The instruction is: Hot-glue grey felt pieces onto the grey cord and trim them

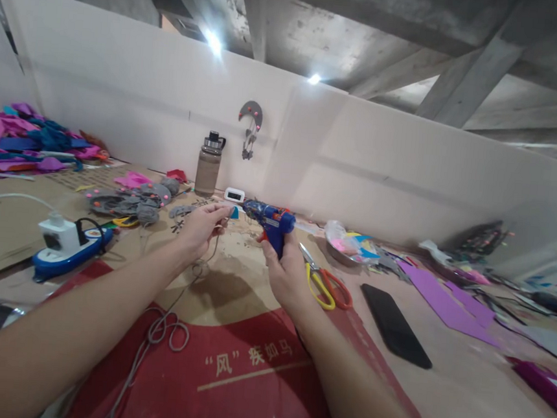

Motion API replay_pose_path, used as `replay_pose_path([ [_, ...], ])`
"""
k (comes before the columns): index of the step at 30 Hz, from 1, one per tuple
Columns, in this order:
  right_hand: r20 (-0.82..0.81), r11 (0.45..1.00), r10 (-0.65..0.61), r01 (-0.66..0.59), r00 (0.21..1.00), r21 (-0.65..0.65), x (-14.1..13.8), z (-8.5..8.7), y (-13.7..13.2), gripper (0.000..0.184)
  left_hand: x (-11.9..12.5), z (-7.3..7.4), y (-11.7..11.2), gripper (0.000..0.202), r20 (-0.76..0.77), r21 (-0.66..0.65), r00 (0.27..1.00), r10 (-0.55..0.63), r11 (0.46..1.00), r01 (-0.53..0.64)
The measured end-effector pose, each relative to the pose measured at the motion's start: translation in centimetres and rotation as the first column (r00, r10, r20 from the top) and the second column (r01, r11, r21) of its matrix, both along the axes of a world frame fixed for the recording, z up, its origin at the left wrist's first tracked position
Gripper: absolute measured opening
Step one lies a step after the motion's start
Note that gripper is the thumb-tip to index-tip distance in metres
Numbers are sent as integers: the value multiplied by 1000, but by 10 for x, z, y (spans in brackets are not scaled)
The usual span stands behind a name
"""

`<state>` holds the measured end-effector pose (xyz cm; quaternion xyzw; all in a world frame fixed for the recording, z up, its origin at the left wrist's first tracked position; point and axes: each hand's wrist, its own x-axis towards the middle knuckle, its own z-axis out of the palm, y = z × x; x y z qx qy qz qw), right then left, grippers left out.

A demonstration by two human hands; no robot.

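Note:
My right hand [286, 271] is wrapped round the handle of a blue glue gun [272, 219], whose nozzle points left. Just left of that nozzle, my left hand [203, 228] pinches a small teal piece [234, 212], apparently felt, between thumb and fingers. A thin grey cord [162, 329] hangs below my left hand and runs in loose loops over the red and brown cardboard [242, 401]. The gap between nozzle and piece is small; whether they touch, I cannot tell. Scissors [323, 283] with yellow and orange handles lie beside my right wrist.
A bottle [208, 167] stands near the wall, by a small white display [234, 195]. Left are a blue power strip [73, 249], grey felt pieces [137, 203] and a colourful fabric heap [31, 138]. Right lie a black phone [395, 324], a bowl [345, 254] and purple sheets [446, 302].

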<state>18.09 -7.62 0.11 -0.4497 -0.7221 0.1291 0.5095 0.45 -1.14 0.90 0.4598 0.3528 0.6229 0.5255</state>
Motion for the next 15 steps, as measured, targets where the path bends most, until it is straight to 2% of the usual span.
replay_pose_path([
  [9, 139, 995, -88, 81, 986, 57, -3, -3, -2, 33, -1, 3, -3, 24, 23, 2, 1000, 10, 1000, -10],
  [15, 158, 993, -103, 91, 982, 80, -3, -3, -2, 31, 0, 1, -2, 24, 14, 9, 999, 40, 999, -40],
])
